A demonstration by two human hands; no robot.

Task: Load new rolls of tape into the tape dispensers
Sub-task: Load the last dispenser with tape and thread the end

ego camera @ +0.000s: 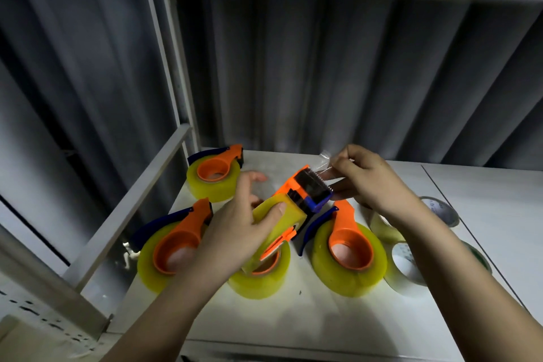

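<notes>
White tabletop [308, 317], lower centre of the frame, carrying the work. Four loaded dispensers lie flat on it, apparently set aside as finished: one at upper left [216, 175], one at lower left [173, 247], one at centre [260, 276] partly hidden under the held unit, and one right of centre [349, 256]. Each has a yellowish roll seated round an orange hub. Spare tape rolls [407, 266] wait at the right edge, near the right forearm, probably as stock for further loading.

Held dispenser [293, 209], raised above the tabletop at mid-frame and tilted with its cutter end toward the upper right, which presents the blade to the other hand. Left hand [235, 229]: grip closed round the yellow roll in the dispenser, thumb pressed on its outer face, steadying the unit. Right hand [370, 182]: narrow pinch grip on the clear tape end [324, 160], drawn out past the serrated cutter, seemingly to thread it.
</notes>
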